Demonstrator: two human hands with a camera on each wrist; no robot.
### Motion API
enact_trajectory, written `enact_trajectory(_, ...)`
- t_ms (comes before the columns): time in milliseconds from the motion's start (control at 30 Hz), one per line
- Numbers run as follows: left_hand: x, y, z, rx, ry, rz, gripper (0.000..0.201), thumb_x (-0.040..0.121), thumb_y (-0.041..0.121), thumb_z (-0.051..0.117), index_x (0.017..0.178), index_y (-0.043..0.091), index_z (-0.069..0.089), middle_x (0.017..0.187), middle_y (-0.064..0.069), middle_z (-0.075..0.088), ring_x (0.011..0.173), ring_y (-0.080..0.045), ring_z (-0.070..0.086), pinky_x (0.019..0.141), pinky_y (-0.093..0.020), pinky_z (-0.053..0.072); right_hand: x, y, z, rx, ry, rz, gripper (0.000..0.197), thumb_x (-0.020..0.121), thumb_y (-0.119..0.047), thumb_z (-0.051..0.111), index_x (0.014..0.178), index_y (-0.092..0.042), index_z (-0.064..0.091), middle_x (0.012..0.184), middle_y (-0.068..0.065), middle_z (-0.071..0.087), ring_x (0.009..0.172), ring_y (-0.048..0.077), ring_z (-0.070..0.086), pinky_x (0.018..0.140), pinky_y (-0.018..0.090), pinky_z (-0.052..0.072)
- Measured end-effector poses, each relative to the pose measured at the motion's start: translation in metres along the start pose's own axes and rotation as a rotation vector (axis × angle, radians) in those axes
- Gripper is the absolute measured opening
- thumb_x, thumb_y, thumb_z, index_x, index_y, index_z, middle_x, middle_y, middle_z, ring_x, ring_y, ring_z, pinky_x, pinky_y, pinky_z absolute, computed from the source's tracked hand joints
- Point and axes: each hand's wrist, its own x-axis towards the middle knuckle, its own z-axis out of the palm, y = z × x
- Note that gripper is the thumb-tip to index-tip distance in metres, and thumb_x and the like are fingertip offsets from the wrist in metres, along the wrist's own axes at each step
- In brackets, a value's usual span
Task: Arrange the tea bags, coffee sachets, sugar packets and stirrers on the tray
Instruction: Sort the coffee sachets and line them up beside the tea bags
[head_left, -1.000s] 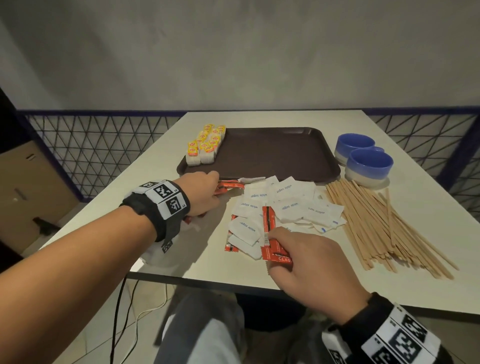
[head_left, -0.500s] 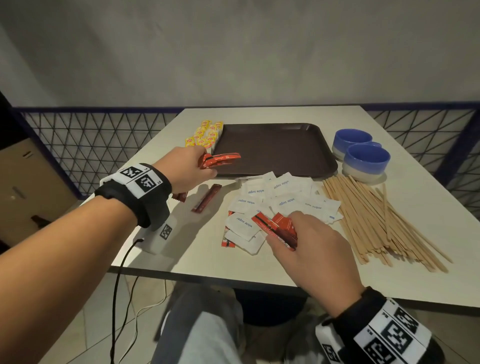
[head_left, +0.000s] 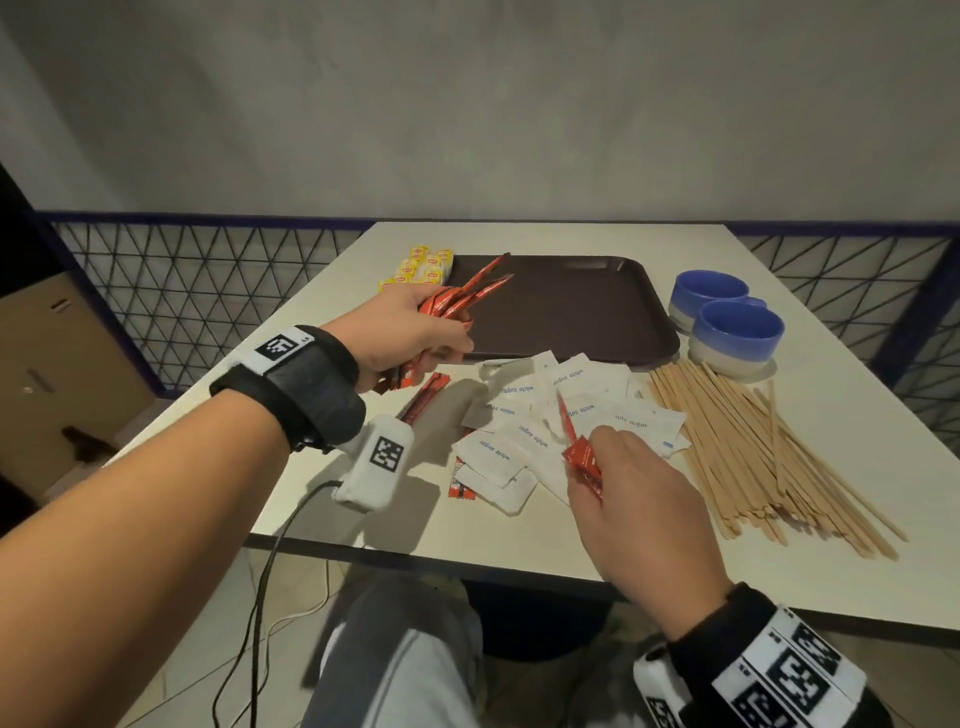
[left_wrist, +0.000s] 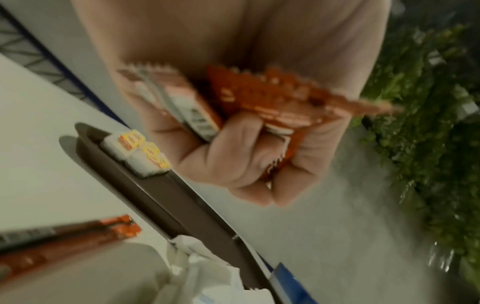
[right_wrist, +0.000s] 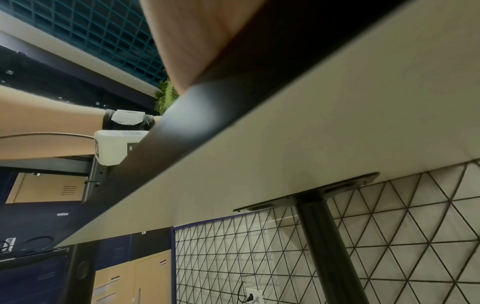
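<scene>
Tray (head_left: 587, 317): dark brown.
Sachets (head_left: 457, 301): red-orange, 10 o'clock of tray.
Tea bags (head_left: 423, 267): yellow labels, white wraps.
Sugar packets (head_left: 571, 410): white, blue lettering.
Stirrers (head_left: 753, 441): pale wood.
Bowls (head_left: 737, 332): blue above, white base, 3 o'clock.
Table (head_left: 857, 395): off-white.
Wristbands (head_left: 306, 384): black, black-and-white square markers.

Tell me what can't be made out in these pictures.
- Right wrist view: the grey table's underside blocks everything lying on top; only part of the right hand shows.
- Left wrist view: motion blur hides the print on the red coffee sachets in the left hand's grip.
- Head view: how many red sachets lie under the white sugar packets is hidden.
</scene>
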Motion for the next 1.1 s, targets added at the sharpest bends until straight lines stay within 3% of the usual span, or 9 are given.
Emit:
enact_trajectory(133, 0.006, 0.002, 0.016, -0.266, -0.076, -0.024, 0.011, 0.096, 0.005, 0.06, 0.107, 0.007, 0.062, 0.07, -0.01, 0.057, 0.043, -0.011, 0.037, 0.036, -0.018, 0.031, 0.001, 0.006, -0.001, 0.354, 0.106, 0.072, 0.016, 0.099, -0.036, 0.055, 0.085, -0.029, 0.051, 0.073, -0.011, 0.054, 0.065, 0.007, 0.052, 0.055, 0.02, 0.037)
enact_trajectory(233, 0.01, 0.006, 0.028, -0.438, -0.116, -0.045, 0.018, 0.098, 0.01, 0.057, 0.115, 0.006, 0.062, 0.068, -0.007, 0.055, 0.043, -0.009, 0.04, 0.036, -0.018, 0.032, 0.003, 0.012, -0.002, 0.715, 0.18, 0.17, 0.023, 0.099, -0.023, 0.057, 0.077, -0.024, 0.05, 0.061, -0.002, 0.049, 0.053, 0.008, 0.045, 0.051, 0.038, 0.041)
enact_trajectory(333, 0.017, 0.007, 0.039, -0.552, -0.134, -0.048, 0.027, 0.103, 0.014, 0.052, 0.126, 0.004, 0.06, 0.068, -0.006, 0.056, 0.049, -0.014, 0.049, 0.04, -0.022, 0.042, 0.005, 0.012, -0.003, 0.934, 0.243, 0.223, 0.023, 0.098, -0.011, 0.051, 0.085, -0.03, 0.047, 0.075, 0.018, 0.054, 0.058, 0.032, 0.044, 0.049, 0.054, 0.041)
enact_trajectory(400, 0.022, 0.007, 0.044, -0.602, -0.173, -0.055, 0.028, 0.105, 0.019, 0.052, 0.13, 0.008, 0.057, 0.069, -0.006, 0.057, 0.056, -0.02, 0.056, 0.047, -0.028, 0.05, 0.006, 0.01, -0.011, 0.987, 0.251, 0.213, 0.034, 0.098, -0.003, 0.048, 0.089, -0.035, 0.048, 0.081, 0.022, 0.055, 0.061, 0.037, 0.042, 0.051, 0.051, 0.039)
enact_trajectory(533, 0.038, -0.001, 0.044, -0.664, -0.226, -0.046, 0.028, 0.105, 0.034, 0.056, 0.124, 0.014, 0.054, 0.071, -0.005, 0.055, 0.056, -0.021, 0.053, 0.051, -0.029, 0.049, 0.026, -0.001, -0.053, 0.893, 0.123, 0.041, 0.035, 0.102, -0.009, 0.043, 0.104, -0.043, 0.053, 0.069, 0.013, 0.053, 0.059, 0.022, 0.046, 0.053, 0.037, 0.041)
enact_trajectory(700, 0.064, -0.008, 0.023, -0.671, -0.168, 0.071, 0.04, 0.095, 0.05, 0.063, 0.115, 0.018, 0.051, 0.066, 0.004, 0.045, 0.045, -0.009, 0.037, 0.04, -0.019, 0.029, 0.092, -0.029, -0.108, 1.052, -0.138, 0.059, 0.021, 0.106, -0.033, 0.041, 0.106, -0.017, 0.055, 0.064, 0.007, 0.05, 0.05, 0.023, 0.048, 0.054, 0.037, 0.057)
enact_trajectory(833, 0.084, -0.014, 0.0, -0.777, -0.176, 0.233, 0.062, 0.076, 0.055, 0.084, 0.111, 0.023, 0.044, 0.067, 0.003, 0.039, 0.039, -0.007, 0.031, 0.036, -0.016, 0.028, 0.167, -0.052, -0.11, 0.745, -0.221, -0.076, 0.028, 0.107, -0.044, 0.039, 0.1, -0.018, 0.046, 0.069, 0.005, 0.048, 0.046, 0.016, 0.042, 0.043, 0.028, 0.041)
enact_trajectory(967, 0.095, -0.021, -0.014, -0.919, -0.142, 0.374, 0.079, 0.055, 0.062, 0.094, 0.104, 0.017, 0.053, 0.067, 0.001, 0.048, 0.037, -0.007, 0.034, 0.037, -0.014, 0.03, 0.23, -0.079, -0.079, 0.033, -0.186, -0.39, 0.025, 0.107, -0.046, 0.037, 0.103, -0.023, 0.047, 0.082, -0.002, 0.059, 0.066, 0.015, 0.053, 0.058, 0.034, 0.041)
enact_trajectory(1100, 0.097, -0.027, -0.028, -0.847, 0.14, 0.413, 0.033, 0.072, 0.049, 0.085, 0.083, 0.023, 0.067, 0.067, 0.002, 0.055, 0.041, -0.007, 0.044, 0.037, -0.018, 0.034, 0.256, -0.105, -0.047, -0.132, -0.191, -0.454, 0.023, 0.106, -0.037, 0.038, 0.118, -0.019, 0.044, 0.091, 0.005, 0.062, 0.073, 0.022, 0.059, 0.061, 0.039, 0.048)
